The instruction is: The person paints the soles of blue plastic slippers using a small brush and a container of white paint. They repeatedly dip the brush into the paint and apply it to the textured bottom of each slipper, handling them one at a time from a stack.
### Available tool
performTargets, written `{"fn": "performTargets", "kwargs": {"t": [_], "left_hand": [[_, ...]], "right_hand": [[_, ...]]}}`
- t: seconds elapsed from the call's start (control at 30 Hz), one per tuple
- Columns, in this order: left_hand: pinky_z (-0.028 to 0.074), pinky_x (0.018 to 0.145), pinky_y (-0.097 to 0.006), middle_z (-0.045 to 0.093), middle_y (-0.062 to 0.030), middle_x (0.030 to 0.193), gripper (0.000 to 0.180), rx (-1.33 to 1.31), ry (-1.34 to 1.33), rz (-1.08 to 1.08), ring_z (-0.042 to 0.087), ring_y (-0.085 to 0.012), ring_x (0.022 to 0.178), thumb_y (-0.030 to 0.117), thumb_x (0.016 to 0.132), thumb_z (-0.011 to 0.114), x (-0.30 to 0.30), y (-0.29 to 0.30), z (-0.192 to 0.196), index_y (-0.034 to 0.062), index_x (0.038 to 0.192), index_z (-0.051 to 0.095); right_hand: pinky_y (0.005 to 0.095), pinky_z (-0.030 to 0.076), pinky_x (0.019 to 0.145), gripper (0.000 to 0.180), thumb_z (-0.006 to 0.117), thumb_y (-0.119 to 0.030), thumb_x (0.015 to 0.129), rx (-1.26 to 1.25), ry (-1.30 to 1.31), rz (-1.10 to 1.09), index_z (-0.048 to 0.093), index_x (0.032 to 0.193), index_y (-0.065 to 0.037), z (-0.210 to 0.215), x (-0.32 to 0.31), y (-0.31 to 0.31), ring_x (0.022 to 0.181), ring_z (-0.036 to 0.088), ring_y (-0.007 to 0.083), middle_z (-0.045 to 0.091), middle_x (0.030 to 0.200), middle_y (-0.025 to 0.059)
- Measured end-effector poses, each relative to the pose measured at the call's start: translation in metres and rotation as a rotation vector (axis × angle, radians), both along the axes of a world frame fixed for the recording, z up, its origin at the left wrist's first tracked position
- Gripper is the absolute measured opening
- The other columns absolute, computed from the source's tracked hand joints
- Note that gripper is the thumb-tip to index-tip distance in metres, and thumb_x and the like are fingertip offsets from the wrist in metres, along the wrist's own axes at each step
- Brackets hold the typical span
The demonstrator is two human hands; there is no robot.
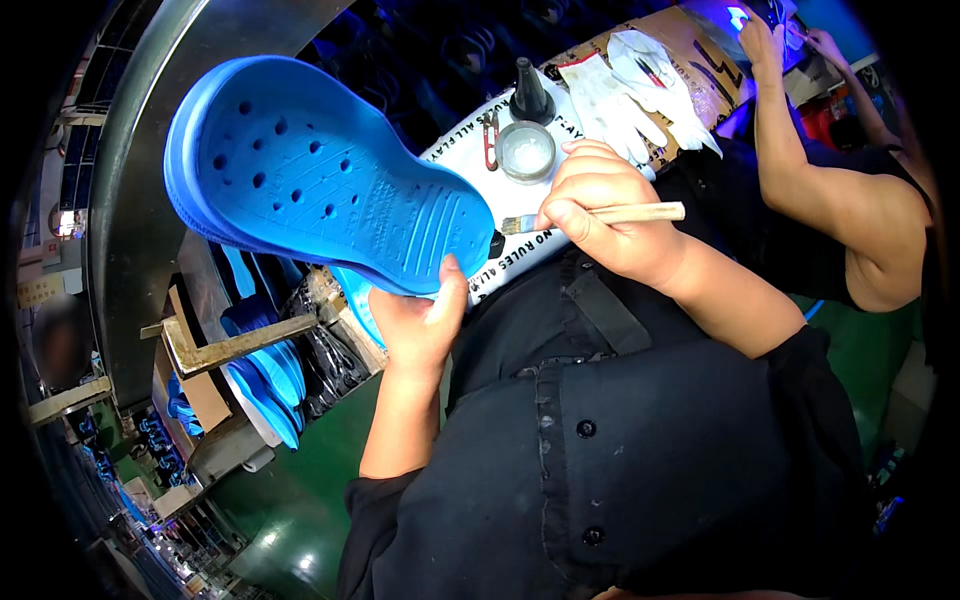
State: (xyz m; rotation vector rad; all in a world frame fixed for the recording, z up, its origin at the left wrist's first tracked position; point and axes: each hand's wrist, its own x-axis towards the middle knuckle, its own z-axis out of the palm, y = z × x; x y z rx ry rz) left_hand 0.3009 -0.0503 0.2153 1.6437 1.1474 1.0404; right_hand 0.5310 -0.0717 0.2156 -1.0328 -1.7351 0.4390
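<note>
A bright blue shoe sole, with small dark holes at its wide end and ridges at its narrow end, is held up by my left hand, the thumb pressing on the rim. My right hand is closed around a wooden-handled brush. The brush's bristles are at the narrow end of the sole, beside a small black piece at its edge; I cannot tell whether they touch. Just beyond my right hand sits a small round dish of cloudy whitish stuff.
A black cone-shaped bottle and a red tool like thread snips stand by the dish on a printed white cloth. White gloves lie farther right. More blue soles are at the lower left. Another person's arm is at the right.
</note>
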Motion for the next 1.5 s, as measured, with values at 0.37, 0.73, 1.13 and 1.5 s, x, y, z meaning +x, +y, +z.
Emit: {"fn": "performTargets", "kwargs": {"t": [0.37,0.73,1.13,1.5], "left_hand": [[0.047,0.085,-0.032,0.064,-0.0150,0.100,0.033,0.037,-0.048,0.033,0.062,-0.0212,0.092,0.003,0.078,0.062,0.004,0.002,0.004,-0.0075,0.109,0.057],[0.047,0.081,-0.031,0.062,-0.0121,0.096,0.032,0.172,-0.097,0.006,0.060,-0.0187,0.085,-0.004,0.073,0.061,0.004,0.000,-0.011,-0.0062,0.104,0.056],[0.048,0.075,-0.030,0.062,-0.0120,0.091,0.030,0.373,-0.117,0.106,0.060,-0.0181,0.079,-0.006,0.071,0.062,0.009,0.001,-0.019,-0.0059,0.100,0.056],[0.044,0.089,-0.033,0.058,-0.0141,0.108,0.039,0.323,-0.046,0.043,0.057,-0.0199,0.097,-0.002,0.079,0.062,0.004,-0.002,-0.020,-0.0059,0.115,0.050]], "right_hand": [[0.0330,0.040,0.065,0.019,0.062,-0.017,0.083,0.000,0.011,-0.030,0.065,0.067,-0.007,-0.002,0.003,-0.006,0.061,0.053,0.0218,0.056,0.061,0.0038],[0.0407,0.040,0.090,0.018,0.057,-0.013,0.085,-0.064,-0.018,0.015,0.065,0.070,-0.005,0.003,0.004,-0.013,0.065,0.058,0.0206,0.062,0.066,0.0056],[0.0328,0.041,0.068,0.021,0.059,-0.014,0.084,0.054,0.127,-0.040,0.064,0.066,-0.004,0.002,-0.008,-0.007,0.061,0.055,0.0219,0.059,0.060,0.0066],[0.0346,0.042,0.070,0.026,0.055,-0.015,0.088,-0.067,0.235,-0.059,0.065,0.068,-0.002,0.004,-0.014,-0.011,0.066,0.057,0.0228,0.063,0.066,0.0088]]}}
